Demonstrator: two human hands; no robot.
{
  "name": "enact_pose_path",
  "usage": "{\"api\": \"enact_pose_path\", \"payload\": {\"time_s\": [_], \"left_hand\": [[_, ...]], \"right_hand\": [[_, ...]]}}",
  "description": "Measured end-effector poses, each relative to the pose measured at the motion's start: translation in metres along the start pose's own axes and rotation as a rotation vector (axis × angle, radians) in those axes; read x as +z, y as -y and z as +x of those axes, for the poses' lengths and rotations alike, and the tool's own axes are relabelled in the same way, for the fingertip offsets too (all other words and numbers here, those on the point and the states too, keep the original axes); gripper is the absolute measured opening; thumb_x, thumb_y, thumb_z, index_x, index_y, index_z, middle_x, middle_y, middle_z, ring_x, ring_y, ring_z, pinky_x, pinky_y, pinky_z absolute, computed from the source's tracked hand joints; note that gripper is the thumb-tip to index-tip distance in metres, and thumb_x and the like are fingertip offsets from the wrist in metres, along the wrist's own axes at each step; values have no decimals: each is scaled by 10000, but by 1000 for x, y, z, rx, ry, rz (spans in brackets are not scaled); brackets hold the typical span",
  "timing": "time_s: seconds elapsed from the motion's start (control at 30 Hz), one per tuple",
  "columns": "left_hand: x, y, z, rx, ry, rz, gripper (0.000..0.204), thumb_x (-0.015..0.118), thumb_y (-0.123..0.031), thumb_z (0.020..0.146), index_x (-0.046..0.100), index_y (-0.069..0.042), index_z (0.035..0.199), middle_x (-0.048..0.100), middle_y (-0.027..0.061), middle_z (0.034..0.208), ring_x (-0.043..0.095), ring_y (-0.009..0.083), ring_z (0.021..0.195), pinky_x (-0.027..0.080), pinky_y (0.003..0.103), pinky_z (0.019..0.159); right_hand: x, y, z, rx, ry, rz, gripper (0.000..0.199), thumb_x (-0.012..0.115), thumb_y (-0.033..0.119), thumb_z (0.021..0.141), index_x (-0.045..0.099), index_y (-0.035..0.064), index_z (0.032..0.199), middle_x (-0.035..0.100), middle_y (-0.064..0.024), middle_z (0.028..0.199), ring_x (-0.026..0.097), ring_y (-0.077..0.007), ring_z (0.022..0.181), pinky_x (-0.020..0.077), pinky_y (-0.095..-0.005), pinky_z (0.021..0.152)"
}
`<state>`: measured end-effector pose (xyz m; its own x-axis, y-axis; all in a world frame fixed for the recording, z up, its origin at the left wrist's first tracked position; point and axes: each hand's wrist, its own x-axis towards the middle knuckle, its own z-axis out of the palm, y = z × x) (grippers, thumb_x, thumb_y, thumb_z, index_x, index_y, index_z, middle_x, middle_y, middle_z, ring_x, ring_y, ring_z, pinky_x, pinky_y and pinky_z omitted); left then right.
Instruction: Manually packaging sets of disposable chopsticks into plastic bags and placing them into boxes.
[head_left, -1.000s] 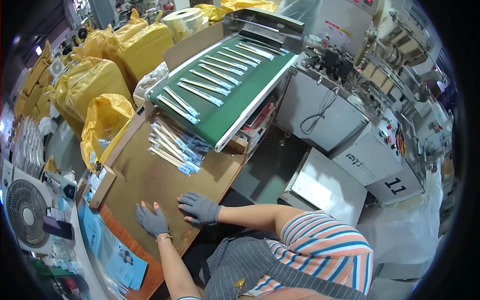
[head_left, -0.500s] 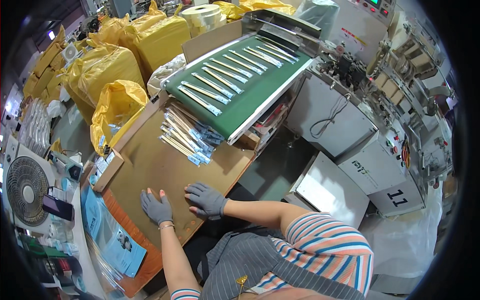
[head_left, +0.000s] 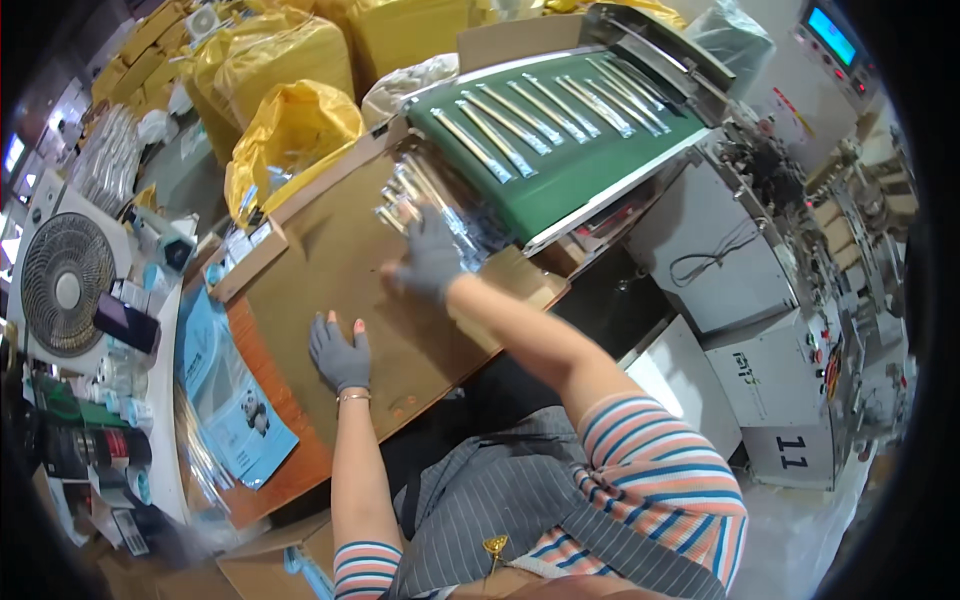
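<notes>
My left hand [head_left: 340, 354], in a grey glove with bare fingertips showing, lies flat on the brown tabletop [head_left: 310, 270], fingers spread and holding nothing. My right hand [head_left: 432, 258], gloved the same way, reaches over the near side of a pile of wrapped chopsticks [head_left: 465, 232]. Its fingers are stretched out and its thumb stands apart, somewhat blurred; whether the fingertips touch the packets I cannot tell. These packets are slim and clear, with pale sticks and blue ends. More chopstick packets [head_left: 508, 128] lie spaced in a slanting row on the green conveyor belt [head_left: 560, 185].
A low cardboard strip [head_left: 340, 175] edges the table's far left side. Beyond it stands an open yellow bag [head_left: 300, 120]. Blue printed plastic bags [head_left: 225, 410], a phone [head_left: 127, 322] and a fan [head_left: 68, 285] are at left. Grey machinery [head_left: 765, 375] stands at right.
My right hand has moved from the table up to the pile of wrapped chopsticks. My left hand stays flat on the table. The whole view has shifted, with the belt now further right.
</notes>
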<state>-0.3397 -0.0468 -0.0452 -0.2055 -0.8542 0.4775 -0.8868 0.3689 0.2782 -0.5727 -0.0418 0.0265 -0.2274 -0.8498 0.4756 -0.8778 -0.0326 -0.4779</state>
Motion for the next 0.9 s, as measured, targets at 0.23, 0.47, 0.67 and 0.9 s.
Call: {"api": "enact_pose_path", "payload": {"time_s": [0.23,0.47,0.67,0.9], "left_hand": [[0,-3,19,4,-26,-83,496,611,-403,874,574,-13,1179,539,211,1263,478,369,1193,359,444,1017],[17,9,35,66,-2,-182,482,584,-384,893,561,0,1182,553,218,1235,495,367,1174,369,431,1002],[13,7,29,69,-40,-161,543,608,-405,869,537,16,1205,563,241,1174,511,392,1107,372,442,972],[12,8,32,97,-97,-145,529,619,-409,867,558,27,1162,565,245,1178,518,392,1103,379,444,963]], "right_hand": [[16,-89,69,517,290,109,884,741,383,660,375,-55,1335,549,-306,1210,562,-396,1131,440,-393,979],[45,-40,44,563,409,491,445,695,300,672,595,13,997,647,-202,923,629,-280,883,474,-361,810],[-2,-12,-58,345,-32,463,552,651,285,840,493,9,1290,575,-191,1196,559,-303,1109,423,-366,955],[-50,-19,-148,-132,29,57,305,646,195,815,606,38,1073,573,-173,1170,535,-371,1114,406,-453,971]]}}
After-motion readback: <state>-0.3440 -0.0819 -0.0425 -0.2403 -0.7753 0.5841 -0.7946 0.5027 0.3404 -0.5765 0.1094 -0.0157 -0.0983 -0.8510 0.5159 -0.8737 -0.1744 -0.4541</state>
